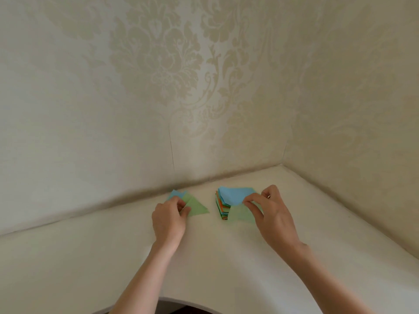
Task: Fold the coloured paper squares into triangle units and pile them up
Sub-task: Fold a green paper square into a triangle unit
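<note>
A stack of coloured paper squares (223,210) stands on the white table (204,257) near the back wall. My right hand (269,214) pinches the near corner of the blue top sheet (234,196), which curls up off the stack. A pale green sheet (244,215) shows under it. To the left lies a small pile of folded triangles: a green triangle (196,205) on top, a blue triangle (175,194) behind. My left hand (169,219) rests on that pile, its fingertips curled on the green triangle's left edge.
Patterned cream wallpaper (158,87) rises right behind the papers, and a second wall (353,132) closes the corner on the right. The table's front edge curves in near the bottom of the view (181,301).
</note>
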Demonstrator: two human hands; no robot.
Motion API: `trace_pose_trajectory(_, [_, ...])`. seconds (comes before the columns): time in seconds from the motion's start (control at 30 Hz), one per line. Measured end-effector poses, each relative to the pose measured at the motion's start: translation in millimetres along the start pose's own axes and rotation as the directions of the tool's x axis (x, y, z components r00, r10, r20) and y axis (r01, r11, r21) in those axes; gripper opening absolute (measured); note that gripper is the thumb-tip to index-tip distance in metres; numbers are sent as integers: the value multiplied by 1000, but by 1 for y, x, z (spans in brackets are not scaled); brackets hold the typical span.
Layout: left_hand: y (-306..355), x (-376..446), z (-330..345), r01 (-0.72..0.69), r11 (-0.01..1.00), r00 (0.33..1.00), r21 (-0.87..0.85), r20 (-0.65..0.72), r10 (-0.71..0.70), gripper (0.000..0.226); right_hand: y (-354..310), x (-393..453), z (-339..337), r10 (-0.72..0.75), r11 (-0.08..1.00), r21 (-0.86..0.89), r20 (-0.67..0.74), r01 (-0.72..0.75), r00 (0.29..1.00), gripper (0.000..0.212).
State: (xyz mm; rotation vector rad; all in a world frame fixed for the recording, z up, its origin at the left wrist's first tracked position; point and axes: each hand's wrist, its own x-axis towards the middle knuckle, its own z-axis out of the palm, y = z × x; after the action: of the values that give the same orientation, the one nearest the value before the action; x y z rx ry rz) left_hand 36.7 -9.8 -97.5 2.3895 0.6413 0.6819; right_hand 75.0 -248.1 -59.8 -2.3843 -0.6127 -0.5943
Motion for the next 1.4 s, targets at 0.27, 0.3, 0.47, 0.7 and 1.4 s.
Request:
trace_pose_trajectory(0.27, [17,-37,-2,-319,938,945,-136,-119,304,34,-2,-8,-16,-199,925,-282,209,254,957,6])
trace_pose_trajectory(0.3, [23,-50,-4,-388,901,922,-195,-83,379,37,-2,-12,-11,-189,920,-296,236,255,953,6])
trace_pose_trajectory(0.47, [35,-97,0,-521,794,793,-313,166,586,36,1,-27,11,-126,939,-269,308,214,943,15])
trace_pose_trajectory(0.7, [31,-100,8,-512,818,797,-260,210,566,29,15,-47,-15,-77,996,76,363,53,929,39])
trace_pose_trajectory(1.4, [53,-100,21,-293,939,932,-180,166,323,19,10,-76,10,126,989,61,146,-136,981,19])
